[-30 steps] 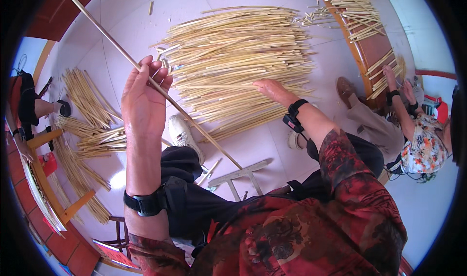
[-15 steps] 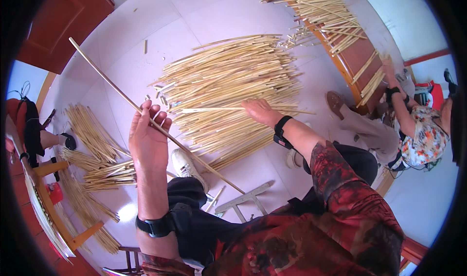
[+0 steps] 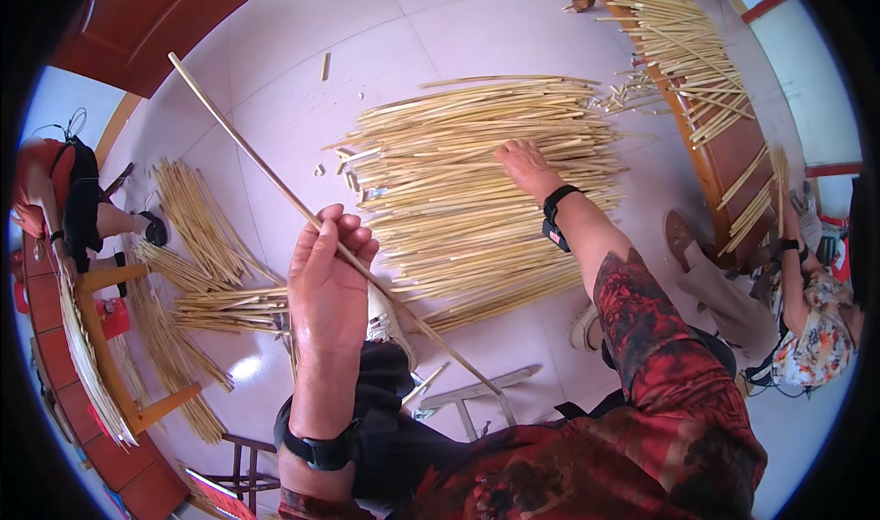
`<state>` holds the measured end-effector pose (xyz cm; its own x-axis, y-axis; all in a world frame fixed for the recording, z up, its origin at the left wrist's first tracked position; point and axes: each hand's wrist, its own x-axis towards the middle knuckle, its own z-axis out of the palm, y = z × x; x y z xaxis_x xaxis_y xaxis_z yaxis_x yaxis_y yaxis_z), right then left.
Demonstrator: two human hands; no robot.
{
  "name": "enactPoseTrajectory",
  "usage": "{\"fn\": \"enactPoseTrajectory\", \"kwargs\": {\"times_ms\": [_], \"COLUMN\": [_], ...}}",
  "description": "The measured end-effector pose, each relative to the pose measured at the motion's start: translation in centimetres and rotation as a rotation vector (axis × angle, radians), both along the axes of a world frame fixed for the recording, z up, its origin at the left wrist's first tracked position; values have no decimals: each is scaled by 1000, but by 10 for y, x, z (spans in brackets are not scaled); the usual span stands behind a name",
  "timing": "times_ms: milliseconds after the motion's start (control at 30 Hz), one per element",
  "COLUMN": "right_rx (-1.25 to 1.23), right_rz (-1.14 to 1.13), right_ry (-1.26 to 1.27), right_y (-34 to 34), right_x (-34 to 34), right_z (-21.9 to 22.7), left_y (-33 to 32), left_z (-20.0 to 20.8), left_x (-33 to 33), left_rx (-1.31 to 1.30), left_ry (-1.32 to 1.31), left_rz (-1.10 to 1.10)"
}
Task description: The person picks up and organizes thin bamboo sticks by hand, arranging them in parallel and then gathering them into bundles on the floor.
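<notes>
A long, thin tan cane stick (image 3: 240, 140) slants across my left side. My left hand (image 3: 327, 291) pinches it between thumb and fingers, palm turned up. Its upper end points far left, and its lower end comes down by a grey metal T-shaped frame (image 3: 454, 396) near my feet. A wide pile of similar cane sticks (image 3: 477, 222) lies sideways on the floor in front of me. Over the upper part of that pile is my right hand (image 3: 527, 166), palm down with fingers stretched out; I see no stick lifted in it. Its fingertips partly blend with the sticks.
More sticks lie on a brown wooden bench (image 3: 701, 121) at right, where a co-worker (image 3: 807, 318) sits. Loose stick bundles (image 3: 197, 227) spread at left, beside a wooden frame (image 3: 119, 355) and another person (image 3: 55, 190). Short offcuts (image 3: 325, 66) dot the tiles.
The right hand has moved up and over the pile, and the pale stick it held is no longer in it. The left hand keeps its stick. My view has shifted left.
</notes>
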<state>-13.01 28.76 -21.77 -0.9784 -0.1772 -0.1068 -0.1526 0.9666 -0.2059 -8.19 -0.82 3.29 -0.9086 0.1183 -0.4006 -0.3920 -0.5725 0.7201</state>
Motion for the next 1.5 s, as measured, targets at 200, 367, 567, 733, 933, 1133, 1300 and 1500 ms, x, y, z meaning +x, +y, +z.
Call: {"fn": "enactPoseTrajectory", "kwargs": {"times_ms": [200,367,567,733,933,1133,1300,1500], "right_rx": [34,-1117,-1238,-1347,-1329,-1267,-576,-58], "right_rz": [31,-106,-86,-342,-388,-392,-90,67], "right_ry": [-42,-416,-582,-661,-787,-792,48,571], "right_y": [-21,-67,-117,-90,-70,-66,-58,-72], "right_x": [14,49,125,169,211,231,236,225], "right_z": [22,115,223,244,265,284,286,328], "left_y": [-2,15,31,34,9,-16,-33,-45], "left_z": [-8,-28,-32,-13,-10,-1,3,19], "left_x": [-1,4,16,23,16,18,26,44], "left_rx": [10,77,175,173,284,132,-26,19], "left_ry": [34,83,113,65,180,226,174,176], "left_rz": [58,81,69,-77,-67,-74,-114,-82]}}
